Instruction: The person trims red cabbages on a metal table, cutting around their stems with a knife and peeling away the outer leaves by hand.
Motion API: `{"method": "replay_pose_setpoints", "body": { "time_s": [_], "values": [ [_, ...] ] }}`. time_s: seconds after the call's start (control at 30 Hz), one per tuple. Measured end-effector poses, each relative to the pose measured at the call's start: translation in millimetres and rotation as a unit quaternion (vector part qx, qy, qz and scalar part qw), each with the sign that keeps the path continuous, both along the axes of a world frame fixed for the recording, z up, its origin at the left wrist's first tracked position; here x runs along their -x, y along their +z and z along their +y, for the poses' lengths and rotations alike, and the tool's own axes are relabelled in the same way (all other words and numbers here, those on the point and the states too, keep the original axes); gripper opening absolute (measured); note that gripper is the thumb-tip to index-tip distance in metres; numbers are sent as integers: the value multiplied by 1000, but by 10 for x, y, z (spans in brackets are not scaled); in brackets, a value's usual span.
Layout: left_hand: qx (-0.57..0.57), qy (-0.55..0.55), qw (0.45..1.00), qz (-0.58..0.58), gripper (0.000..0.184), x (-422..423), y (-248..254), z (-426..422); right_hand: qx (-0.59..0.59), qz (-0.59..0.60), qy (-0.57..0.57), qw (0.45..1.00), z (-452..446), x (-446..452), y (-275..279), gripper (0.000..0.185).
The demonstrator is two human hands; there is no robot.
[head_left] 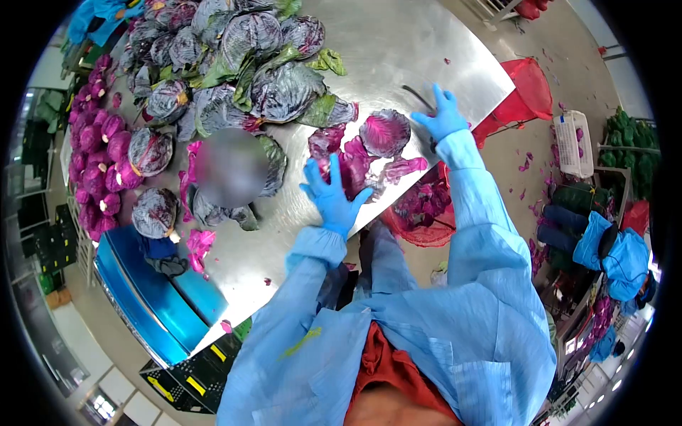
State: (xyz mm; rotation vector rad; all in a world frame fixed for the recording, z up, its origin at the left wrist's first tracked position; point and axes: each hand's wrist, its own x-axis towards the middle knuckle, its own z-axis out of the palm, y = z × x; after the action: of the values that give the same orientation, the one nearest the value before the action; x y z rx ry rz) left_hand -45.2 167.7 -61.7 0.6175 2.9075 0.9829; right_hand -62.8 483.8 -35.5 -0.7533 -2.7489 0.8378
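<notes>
My left hand [334, 200], in a blue glove, is open with fingers spread over loose purple cabbage leaves [353, 167] at the table's near edge. My right hand [445, 117], also gloved in blue, is open and spread at the right. Beside its fingers is a thin, dark, curved object [418, 96] whose kind I cannot make out. Between my hands a trimmed red cabbage [385, 133] rests on the metal table [383, 42]. Whether my left fingertips touch the leaves is unclear.
Untrimmed red cabbages [252, 42] are heaped at the back left, with peeled purple ones [91, 138] beyond. Below the table edge, a red net bag [426, 231] holds leaves. Another red bag [526, 89] hangs off the right corner. A white crate [572, 144] stands on the floor.
</notes>
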Motion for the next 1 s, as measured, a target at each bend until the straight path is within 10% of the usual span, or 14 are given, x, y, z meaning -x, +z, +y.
{"method": "replay_pose_setpoints", "body": {
  "time_s": [0.23,0.3,0.37,0.57,0.73,0.97,1.0],
  "values": [
    [-30,-119,992,14,94,49,-105,900,278,44,197,939,62,-392,-289,84],
    [-6,-146,989,-37,91,-103,52,1094,187,25,259,947,-53,-568,-197,79],
    [-2,-170,985,-28,92,-277,33,1192,387,66,187,901,-85,-806,-187,71],
    [-47,-311,942,-113,90,-645,310,1107,313,-38,-49,948,179,-1822,-220,64],
    [-115,-126,985,-31,70,-454,554,366,237,-58,-294,924,235,-2154,-370,51],
    [-95,179,966,157,60,12,632,-1358,351,116,16,929,-1021,-1046,-26,38],
    [-77,213,961,161,62,66,657,-1610,360,5,45,932,-1295,-838,311,39]
  ]
}}
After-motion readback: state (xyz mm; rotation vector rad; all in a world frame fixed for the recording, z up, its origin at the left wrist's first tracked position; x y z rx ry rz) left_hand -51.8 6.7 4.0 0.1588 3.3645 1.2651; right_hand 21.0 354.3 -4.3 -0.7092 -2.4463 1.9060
